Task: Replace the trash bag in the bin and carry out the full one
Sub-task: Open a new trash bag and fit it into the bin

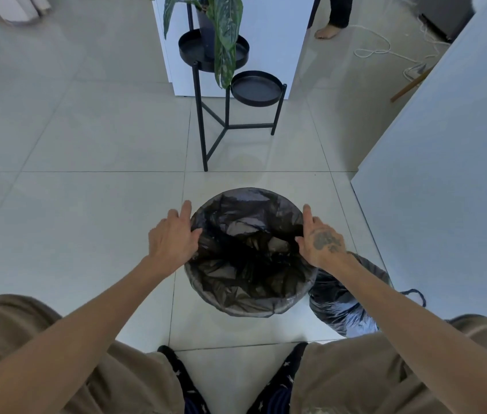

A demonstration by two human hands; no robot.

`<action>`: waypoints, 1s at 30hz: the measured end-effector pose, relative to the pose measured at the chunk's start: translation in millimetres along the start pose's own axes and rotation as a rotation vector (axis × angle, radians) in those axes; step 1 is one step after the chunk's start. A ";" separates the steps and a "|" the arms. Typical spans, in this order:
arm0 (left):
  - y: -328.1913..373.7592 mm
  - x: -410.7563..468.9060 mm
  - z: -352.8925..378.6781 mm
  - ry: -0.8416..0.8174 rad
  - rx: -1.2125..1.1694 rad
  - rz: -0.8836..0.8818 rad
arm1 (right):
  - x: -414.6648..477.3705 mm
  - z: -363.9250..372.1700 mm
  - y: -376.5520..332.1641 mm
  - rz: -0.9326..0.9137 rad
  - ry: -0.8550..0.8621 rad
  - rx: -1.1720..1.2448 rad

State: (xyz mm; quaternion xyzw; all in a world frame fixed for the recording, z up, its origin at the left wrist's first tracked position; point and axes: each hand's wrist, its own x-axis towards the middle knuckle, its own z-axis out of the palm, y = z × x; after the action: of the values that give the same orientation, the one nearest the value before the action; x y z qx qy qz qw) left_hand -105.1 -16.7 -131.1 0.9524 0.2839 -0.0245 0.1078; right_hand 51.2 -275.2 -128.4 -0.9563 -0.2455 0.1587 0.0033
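Note:
A round bin (261, 309) stands on the tiled floor in front of me, lined with a dark translucent trash bag (248, 252) folded over its rim. My left hand (173, 237) rests on the bin's left rim, thumb pinching the bag's edge, fingers stretched forward. My right hand (320, 239) grips the bag's edge at the right rim in the same way. The full trash bag (341, 309), dark and shiny, lies on the floor right of the bin, partly hidden under my right forearm.
A black plant stand (227, 124) with two round trays and a potted plant (224, 31) stands just beyond the bin. A white cabinet (445, 174) flanks the right. Another person's bare foot (327, 31) and a white cord (385, 49) are at the back.

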 end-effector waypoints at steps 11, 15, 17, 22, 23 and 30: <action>-0.4 5.2 21.7 -0.129 -0.259 -0.215 | 3.4 10.6 -6.4 0.143 0.077 0.241; 1.3 4.3 17.3 -0.133 -0.362 -0.256 | 5.0 7.8 -6.3 0.146 0.031 0.337; -0.3 3.0 10.3 -0.165 -0.489 -0.316 | 5.4 3.0 -2.9 0.167 -0.030 0.432; -1.5 -14.8 -0.1 -0.144 -0.650 -0.393 | -10.5 -9.8 11.9 0.274 0.074 0.363; -2.4 -19.5 0.2 -0.148 -0.668 -0.405 | -16.0 -9.4 16.0 0.285 0.044 0.308; 2.2 -43.7 4.5 -0.155 -0.706 -0.393 | -33.8 0.2 20.0 0.289 -0.142 0.354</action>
State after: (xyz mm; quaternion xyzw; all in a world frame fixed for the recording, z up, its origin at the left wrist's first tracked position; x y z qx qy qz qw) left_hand -140.4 -42.9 -130.4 0.7800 0.4426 -0.0173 0.4421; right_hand 32.4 -308.8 -120.1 -0.9525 -0.0739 0.2650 0.1308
